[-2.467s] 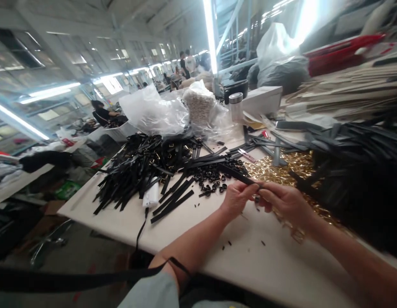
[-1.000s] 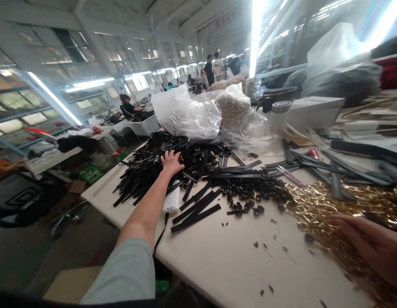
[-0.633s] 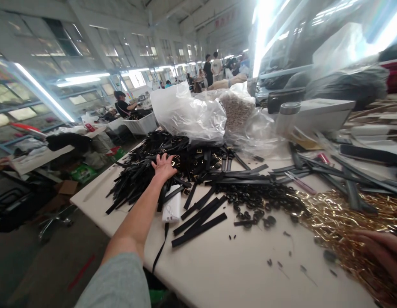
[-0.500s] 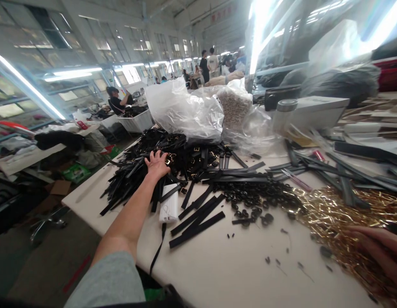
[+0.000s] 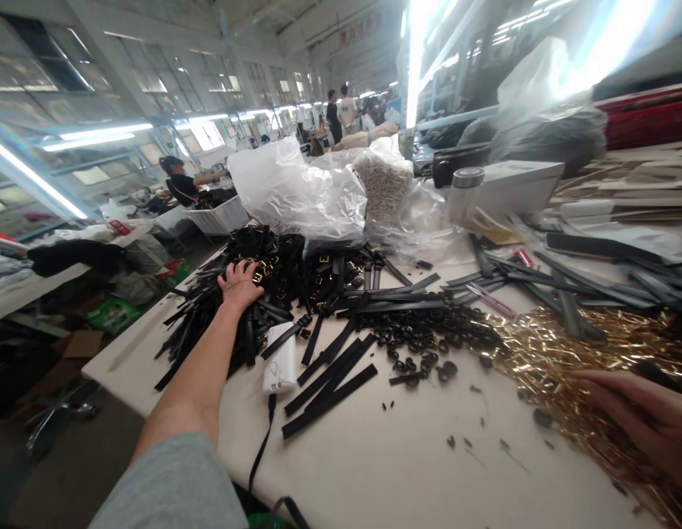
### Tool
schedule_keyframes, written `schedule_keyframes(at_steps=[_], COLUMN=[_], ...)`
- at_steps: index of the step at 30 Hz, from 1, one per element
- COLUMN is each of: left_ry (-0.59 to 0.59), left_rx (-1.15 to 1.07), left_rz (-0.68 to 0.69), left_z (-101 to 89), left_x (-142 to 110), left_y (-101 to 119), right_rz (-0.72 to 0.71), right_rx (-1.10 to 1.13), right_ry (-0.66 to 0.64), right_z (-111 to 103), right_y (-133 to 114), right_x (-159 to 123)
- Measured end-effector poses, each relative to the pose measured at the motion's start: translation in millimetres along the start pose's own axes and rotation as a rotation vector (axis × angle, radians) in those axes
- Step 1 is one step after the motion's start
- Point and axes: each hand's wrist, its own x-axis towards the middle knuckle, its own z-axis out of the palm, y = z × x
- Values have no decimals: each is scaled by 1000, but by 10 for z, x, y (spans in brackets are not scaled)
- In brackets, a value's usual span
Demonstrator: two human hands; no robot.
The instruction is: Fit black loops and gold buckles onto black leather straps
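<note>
My left hand (image 5: 240, 285) lies with spread fingers on a heap of black straps (image 5: 209, 312), many of which carry gold buckles (image 5: 257, 277). Nothing is visibly gripped in it. At the right edge, my right hand (image 5: 641, 415) reaches among a pile of loose gold buckles (image 5: 561, 353). Its fingers are blurred and partly cut off by the frame, so I cannot tell whether they hold one. Between the hands lie small black rings (image 5: 423, 334) and several loose black straps (image 5: 330, 404).
A white adapter (image 5: 281, 360) with a black cord sits near the table (image 5: 429, 470) edge. Behind the heap stand a clear plastic bag (image 5: 302, 191), a jar (image 5: 467, 192) and a white box (image 5: 522, 187). Long dark strips (image 5: 566, 308) lie at right. Another person (image 5: 181, 184) sits further back.
My view has turned slightly right, so the scene shifts left. My left hand stays spread on the straps. More of my right hand shows over the gold buckles.
</note>
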Motion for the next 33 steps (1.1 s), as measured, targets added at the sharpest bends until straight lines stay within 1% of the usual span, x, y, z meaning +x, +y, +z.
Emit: schedule_keyframes(at_steps=[2, 3, 7, 9, 12, 14, 16, 18, 21, 24, 27, 30, 33], left_ry=[0, 8, 52, 23, -79, -141, -163, -139, -50, 53, 135, 201, 207], left_rx=[12, 18, 9, -6, -20, -24, -22, -25, -45, -113, -200, -261, -327], left_rz=[-10, -14, 16, 27, 30, 23, 0, -18, -36, 14, 119, 225, 377], left_z=[-25, -35, -45, -58, -121, -177, -230, -290, -425, -603, -719, -717, -665], left_x=[-10, -24, -81, -108, -178, -254, -354, -481, -743, -1070, -1357, -1500, -1482], left_y=[-15, -15, 1, 7, 7, 7, 17, 50, 175, 416, 773, 1239, 1864], right_rz=[-107, -141, -187, -202, -211, -215, -213, -202, -186, -175, -169, -170, -188], right_rx=[20, 20, 26, 16, -5, -11, -12, -21, -47, -59, -61, -66, -70], right_ry=[-82, -102, -117, -107, -103, -116, -134, -155, -182, -182, -170, -207, -227], right_z=[-57, -88, -167, -173, -166, -158, -151, -148, -144, -131, -128, -153, -158], right_y=[-63, -108, -258, -278, -275, -271, -272, -272, -269, -262, -271, -298, -293], right_x=[-4, -1, 30, 34, 11, -11, -27, -34, -33, -27, -25, -38, -41])
